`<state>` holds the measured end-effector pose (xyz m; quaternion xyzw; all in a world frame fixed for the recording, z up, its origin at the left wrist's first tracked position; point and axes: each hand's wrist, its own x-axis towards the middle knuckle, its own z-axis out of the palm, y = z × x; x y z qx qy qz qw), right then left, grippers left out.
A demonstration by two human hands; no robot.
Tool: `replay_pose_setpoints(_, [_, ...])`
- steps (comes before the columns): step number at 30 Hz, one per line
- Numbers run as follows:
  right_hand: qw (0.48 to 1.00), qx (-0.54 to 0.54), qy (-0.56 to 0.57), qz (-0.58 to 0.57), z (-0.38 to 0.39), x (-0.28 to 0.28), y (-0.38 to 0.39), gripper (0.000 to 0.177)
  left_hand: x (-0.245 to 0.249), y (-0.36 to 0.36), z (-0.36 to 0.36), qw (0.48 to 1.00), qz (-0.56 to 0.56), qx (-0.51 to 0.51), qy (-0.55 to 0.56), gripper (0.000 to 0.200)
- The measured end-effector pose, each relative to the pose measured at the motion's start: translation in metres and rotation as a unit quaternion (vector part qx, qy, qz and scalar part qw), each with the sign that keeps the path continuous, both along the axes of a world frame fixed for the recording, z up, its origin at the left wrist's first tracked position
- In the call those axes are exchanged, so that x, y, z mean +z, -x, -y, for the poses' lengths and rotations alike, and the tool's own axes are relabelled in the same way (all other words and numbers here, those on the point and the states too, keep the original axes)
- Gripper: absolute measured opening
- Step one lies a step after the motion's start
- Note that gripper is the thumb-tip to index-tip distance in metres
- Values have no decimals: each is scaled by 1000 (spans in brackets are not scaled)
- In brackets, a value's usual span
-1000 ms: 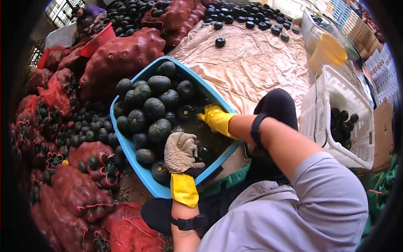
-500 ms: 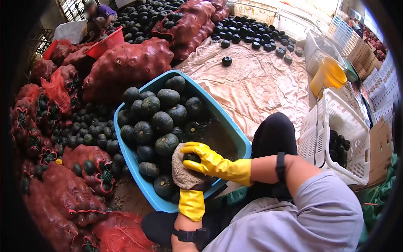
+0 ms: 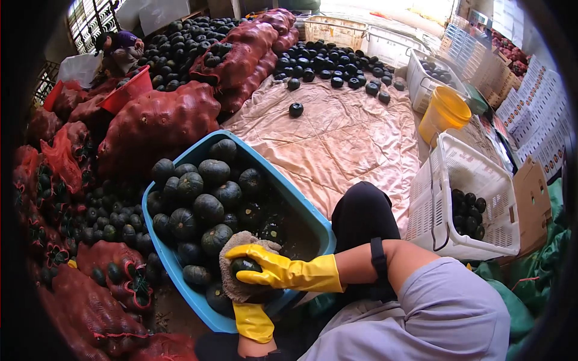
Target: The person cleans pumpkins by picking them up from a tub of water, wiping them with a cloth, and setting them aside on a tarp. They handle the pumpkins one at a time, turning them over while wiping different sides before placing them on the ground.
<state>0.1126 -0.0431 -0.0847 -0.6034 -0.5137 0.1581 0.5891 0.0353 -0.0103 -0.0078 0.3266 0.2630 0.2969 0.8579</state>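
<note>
A small dark green kabocha pumpkin (image 3: pixel 245 265) is held over the near side of a blue tub (image 3: pixel 330 231). My right hand (image 3: pixel 260 265), in a yellow rubber glove, is closed round the pumpkin from above. A brown terry cloth (image 3: pixel 232 283) wraps the pumpkin's far and left sides. My left hand (image 3: pixel 253 320), also gloved in yellow, supports the cloth from below; its fingers are hidden under it. Several more wet kabocha pumpkins (image 3: pixel 209 209) are heaped in the tub, and murky water (image 3: pixel 298 240) shows at its right end.
Red mesh sacks (image 3: pixel 162 126) and loose pumpkins crowd the left. Ahead lies a pinkish sheet (image 3: pixel 325 138) with dark pumpkins at its far end. A white crate (image 3: pixel 475 228) and a yellow bucket (image 3: pixel 444 114) stand right. A person (image 3: pixel 120 51) crouches far left by a red basin (image 3: pixel 127 90).
The camera view has shifted, so the tub and my hands appear further left and lower. More of the pumpkin shows between my right fingers, and the cloth lies further behind it.
</note>
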Motion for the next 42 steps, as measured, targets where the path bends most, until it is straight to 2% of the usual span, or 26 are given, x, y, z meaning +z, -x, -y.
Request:
replay_pose_setpoints(3, [997,13,71,14,-14,-13,-10,46,-48,12,-17,999,37,-29,-11,64])
replay_pose_setpoints(5, [994,-31,87,56,-1,28,5,49,-104,22,-40,994,53,-75,-51,69])
replay_pose_setpoints(7, [994,8,17,109,17,39,16,47,-61,31,-32,963,154,-113,192,76])
replay_pose_setpoints(9, [989,145,-2,2,20,67,3,47,17,7,-22,991,-117,-48,53,65])
replay_pose_setpoints(10, [972,151,138,-116,25,83,-3,46,16,1,-19,967,-209,-44,-138,62])
replay_pose_setpoints(12, [910,86,79,-397,-4,42,1,52,3,6,-16,782,-386,-45,-488,59])
replay_pose_setpoints(13, [957,62,71,-274,-13,29,-8,54,-9,12,-16,628,-455,-54,-629,60])
replay_pose_setpoints(15, [983,89,147,-68,-7,44,-36,59,-70,23,-12,861,-292,108,-401,88])
replay_pose_setpoints(16, [965,136,226,18,0,66,-48,62,-58,26,-12,853,-308,117,-404,101])
replay_pose_setpoints(18, [949,216,202,105,7,71,-54,66,-32,52,-26,683,-403,53,-607,100])
replay_pose_setpoints(20, [922,263,285,-10,13,76,-54,70,-61,67,-43,723,-281,62,-628,99])
replay_pose_setpoints(22, [892,220,376,-123,8,89,-51,71,-79,59,-47,793,-311,26,-523,95])
replay_pose_setpoints(23, [949,226,216,33,9,32,-53,73,-92,53,-52,815,-308,12,-491,92])
replay_pose_setpoints(25, [971,154,44,176,23,-16,-37,77,-91,40,-34,908,-260,89,-316,87])
replay_pose_setpoints(26, [969,118,65,209,27,-19,-33,76,-85,34,-24,931,-234,136,-243,85])
replay_pose_setpoints(27, [970,127,206,-5,23,21,-33,77,-74,30,-16,936,-225,167,-214,83])
replay_pose_setpoints(28, [908,127,336,-217,13,61,-37,78,-45,34,-13,883,-300,107,-346,82])
replay_pose_setpoints(29, [936,157,305,74,4,62,-49,79,-17,39,-11,802,-361,67,-472,81])
replay_pose_setpoints(30, [964,198,152,96,7,61,-44,76,-41,38,-20,850,-289,60,-437,77])
replay_pose_setpoints(32, [933,236,241,126,16,81,-46,77,-53,46,-33,828,-267,30,-491,75])
replay_pose_setpoints(33, [938,244,248,-4,18,83,-42,80,-58,50,-38,812,-279,28,-511,74])
replay_pose_setpoints(34, [874,278,327,-228,19,93,-47,79,-64,49,-40,806,-292,38,-513,73])
replay_pose_setpoints(35, [948,252,190,-27,23,54,-43,76,-70,45,-41,803,-306,57,-508,72])
replay_pose_setpoints(38, [942,131,171,-256,18,24,-16,75,-68,36,-24,810,-331,126,-468,70])
replay_pose_setpoints(41, [965,121,230,39,11,40,-35,77,-53,39,-20,797,-319,101,-503,67])
replay_pose_setpoints(42, [967,152,159,132,12,51,-38,77,-51,44,-25,789,-308,83,-525,66])
